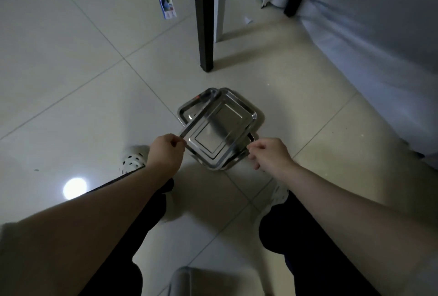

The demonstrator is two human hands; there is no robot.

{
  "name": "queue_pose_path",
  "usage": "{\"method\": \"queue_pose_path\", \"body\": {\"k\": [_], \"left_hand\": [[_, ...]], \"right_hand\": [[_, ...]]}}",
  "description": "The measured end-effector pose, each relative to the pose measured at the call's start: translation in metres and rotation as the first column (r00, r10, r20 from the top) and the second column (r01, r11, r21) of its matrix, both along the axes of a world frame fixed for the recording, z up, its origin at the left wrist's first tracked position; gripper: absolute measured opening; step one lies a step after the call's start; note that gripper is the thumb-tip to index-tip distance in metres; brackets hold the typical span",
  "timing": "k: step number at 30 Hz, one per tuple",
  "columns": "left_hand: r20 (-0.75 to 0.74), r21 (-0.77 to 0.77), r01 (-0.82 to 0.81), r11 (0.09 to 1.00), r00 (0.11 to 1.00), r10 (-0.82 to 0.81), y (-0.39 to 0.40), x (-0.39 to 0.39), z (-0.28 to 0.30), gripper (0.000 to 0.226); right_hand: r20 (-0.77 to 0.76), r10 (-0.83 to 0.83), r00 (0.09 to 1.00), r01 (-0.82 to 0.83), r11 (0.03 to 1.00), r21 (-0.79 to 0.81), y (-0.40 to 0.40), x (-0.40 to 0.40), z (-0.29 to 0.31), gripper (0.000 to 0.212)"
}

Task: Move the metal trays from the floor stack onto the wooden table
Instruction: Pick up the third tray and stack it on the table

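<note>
Far to the left, a round white glare point(75, 188) shines on the pale glossy tiled floor point(71, 63), with a grey grout line running diagonally past it. Further back lies a small printed card with blue and red marks point(167, 8), flat on a tile and well apart from everything else. A white perforated clog point(133, 160) shows beside the person's left forearm, and dark trouser legs point(144, 210) fill the lower part of the view.

The left hand point(166, 152) is closed in a pinch on the near left rim of the top shiny rectangular metal tray point(219, 128). That tray sits askew and tilted over the stack of similar steel trays point(189, 109) beneath it, so that the far left corner of a lower tray pokes out from under it. The stack rests on the floor tiles between the person's feet, just in front of the knees.

Behind the stack stands a black square table leg point(204, 18), its foot on the floor near the trays but not touching them. A paler grey leg point(221, 2) stands just beyond it.

The right hand point(267, 153) hovers at the near right side of the stack with fingers curled; whether its fingertips grip a tray's edge or only touch it cannot be told. Along the right edge hangs a pale grey-white cloth or sheet point(369, 42), reaching down to the floor.
</note>
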State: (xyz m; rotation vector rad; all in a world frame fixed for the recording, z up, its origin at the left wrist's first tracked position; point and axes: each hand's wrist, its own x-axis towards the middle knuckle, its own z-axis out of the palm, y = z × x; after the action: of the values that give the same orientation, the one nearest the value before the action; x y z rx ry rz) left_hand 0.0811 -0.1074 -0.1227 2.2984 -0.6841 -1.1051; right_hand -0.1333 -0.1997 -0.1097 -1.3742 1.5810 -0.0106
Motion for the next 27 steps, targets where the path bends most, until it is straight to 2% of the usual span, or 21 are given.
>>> {"method": "queue_pose_path", "body": {"k": [9,15,22,27], "left_hand": [[-0.006,0.114,-0.019,0.993,1.000,0.020,-0.012,0.017,-0.071,0.025],[0.012,0.191,0.028,0.981,0.999,-0.031,-0.024,0.024,-0.118,0.032],[0.038,0.288,0.102,0.952,0.992,-0.118,-0.037,0.036,-0.161,0.051],[-0.042,0.350,0.108,0.931,0.994,-0.100,-0.050,0.043,-0.177,0.051]], "right_hand": [[-0.068,-0.040,0.997,0.049,0.990,0.130,-0.009,0.016,-0.081,0.016],[-0.097,-0.113,0.989,0.134,0.959,0.251,-0.010,0.026,-0.140,0.018],[-0.119,-0.317,0.941,0.338,0.877,0.340,-0.019,0.047,-0.191,0.012],[-0.143,-0.475,0.868,0.488,0.766,0.418,-0.026,0.060,-0.219,0.028]]}}
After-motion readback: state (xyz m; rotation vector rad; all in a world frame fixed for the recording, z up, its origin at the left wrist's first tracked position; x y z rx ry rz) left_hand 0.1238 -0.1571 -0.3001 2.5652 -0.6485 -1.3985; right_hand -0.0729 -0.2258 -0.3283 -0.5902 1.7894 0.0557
